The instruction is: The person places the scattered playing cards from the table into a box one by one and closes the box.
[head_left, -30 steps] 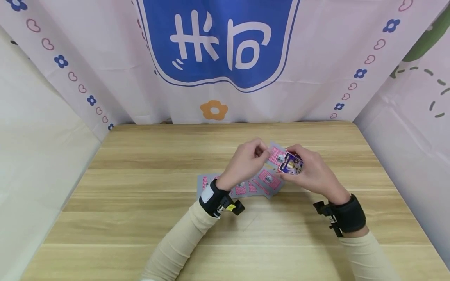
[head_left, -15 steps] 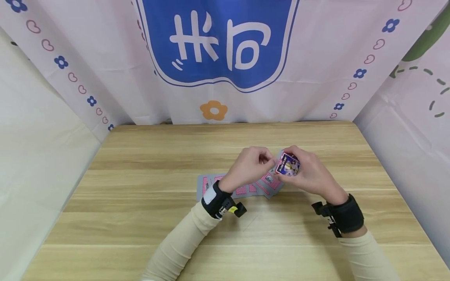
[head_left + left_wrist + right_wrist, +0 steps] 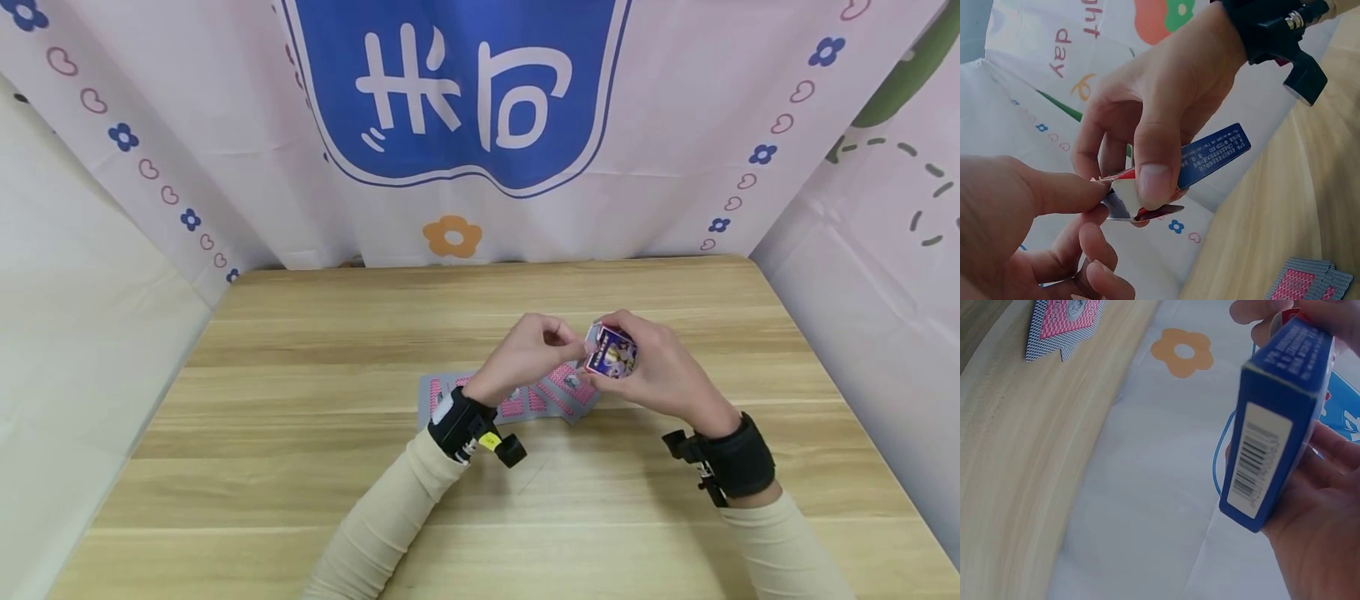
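In the head view my right hand (image 3: 660,362) grips a small blue playing card box (image 3: 617,357), held tilted above the table. The thumb and forefinger of my left hand (image 3: 528,354) pinch at the box's open end. Up close in the left wrist view, that pinch falls on a pale end flap (image 3: 1124,199) of the box. The left hand's other fingers curl loosely below. Below the hands lie several playing cards (image 3: 513,407), pink-patterned backs up, spread in an overlapping row and partly hidden by the left wrist. A barcode label (image 3: 1260,456) faces the right wrist camera.
The wooden table (image 3: 300,483) runs back to a white curtain (image 3: 262,200) with a blue emblem. Pale cloth walls stand at the left and right. Both wrists wear black straps with small cameras.
A card that stuck out of the box a second ago has slid inside and no longer shows. The left hand has moved right and slightly down, onto the box's end.
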`<state>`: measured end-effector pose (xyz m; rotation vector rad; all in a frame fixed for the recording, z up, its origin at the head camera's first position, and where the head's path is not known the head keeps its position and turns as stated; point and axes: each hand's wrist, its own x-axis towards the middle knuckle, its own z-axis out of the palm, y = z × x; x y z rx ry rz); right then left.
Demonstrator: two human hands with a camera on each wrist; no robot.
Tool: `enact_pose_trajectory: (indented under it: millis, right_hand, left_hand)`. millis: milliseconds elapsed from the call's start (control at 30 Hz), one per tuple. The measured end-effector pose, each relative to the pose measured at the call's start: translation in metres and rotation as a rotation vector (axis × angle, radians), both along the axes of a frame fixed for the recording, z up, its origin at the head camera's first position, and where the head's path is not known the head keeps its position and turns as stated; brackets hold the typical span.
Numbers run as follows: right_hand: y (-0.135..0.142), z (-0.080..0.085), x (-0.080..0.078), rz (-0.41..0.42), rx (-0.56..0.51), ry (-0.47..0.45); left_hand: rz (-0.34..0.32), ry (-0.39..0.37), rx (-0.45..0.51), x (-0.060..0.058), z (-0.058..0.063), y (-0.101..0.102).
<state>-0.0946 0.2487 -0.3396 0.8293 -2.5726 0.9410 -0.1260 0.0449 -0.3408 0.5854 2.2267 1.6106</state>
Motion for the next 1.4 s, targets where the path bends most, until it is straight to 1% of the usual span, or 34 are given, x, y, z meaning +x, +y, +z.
enact_pose_trajectory:
  millis: [100, 200, 267, 333, 400, 433, 467, 600, 667, 700, 800, 867, 900, 967, 1067, 1133, 1267, 1400]
  right_hand:
    - [0.001, -0.002, 0.000, -0.003, 0.015, -0.001]
    - [0.003, -0.005, -0.002, -0.013, 0.038, -0.016]
    - [0.004, -0.006, -0.003, -0.021, 0.048, -0.032]
    - [0.005, -0.006, -0.004, -0.032, 0.051, -0.044]
    - [0.006, -0.006, -0.005, -0.041, 0.045, -0.051]
    - [0.007, -0.005, -0.006, -0.045, 0.040, -0.051]
    - [0.007, -0.005, -0.006, -0.049, 0.038, -0.049]
    - [0.007, -0.005, -0.007, -0.050, 0.042, -0.036]
    - [0.006, -0.006, -0.008, -0.045, 0.050, -0.037]
    - [0.006, -0.006, -0.008, -0.042, 0.054, -0.038]
    - [0.005, -0.006, -0.008, -0.034, 0.054, -0.055]
    - [0.004, -0.007, -0.007, -0.032, 0.049, -0.067]
    - [0.004, -0.007, -0.007, -0.032, 0.049, -0.071]
    - [0.004, -0.008, -0.006, -0.035, 0.051, -0.077]
    - [0.004, -0.009, -0.006, -0.038, 0.056, -0.080]
    - [0.004, -0.009, -0.006, -0.040, 0.053, -0.086]
    - [0.005, -0.008, -0.005, -0.040, 0.044, -0.099]
    - [0.006, -0.008, -0.004, -0.037, 0.044, -0.102]
  left_hand:
    - [-0.015, -0.018, -0.007, -0.002, -0.002, 0.000]
    - [-0.050, -0.033, 0.005, -0.006, -0.007, 0.001]
    - [-0.058, -0.042, 0.007, -0.008, -0.010, 0.001]
    - [-0.051, -0.047, 0.003, -0.011, -0.013, 0.001]
    - [-0.024, -0.016, -0.026, -0.012, -0.017, 0.001]
    - [-0.014, 0.021, -0.060, -0.013, -0.019, 0.001]
    - [-0.009, 0.068, -0.114, -0.014, -0.021, 0.001]
    - [-0.005, 0.257, -0.419, -0.016, -0.032, 0.000]
    - [-0.016, 0.327, -0.575, -0.016, -0.036, 0.000]
    - [-0.020, 0.358, -0.637, -0.015, -0.039, 0.000]
    - [0.001, 0.450, -0.772, -0.014, -0.045, 0.002]
    - [0.026, 0.501, -0.839, -0.013, -0.049, 0.004]
    - [0.043, 0.514, -0.861, -0.012, -0.051, 0.005]
    - [0.071, 0.528, -0.888, -0.012, -0.054, 0.006]
    - [0.090, 0.510, -0.910, -0.012, -0.058, 0.007]
    - [0.083, 0.484, -0.914, -0.013, -0.059, 0.007]
    - [0.057, 0.411, -0.885, -0.016, -0.059, 0.004]
    - [0.024, 0.376, -0.849, -0.020, -0.059, 0.002]
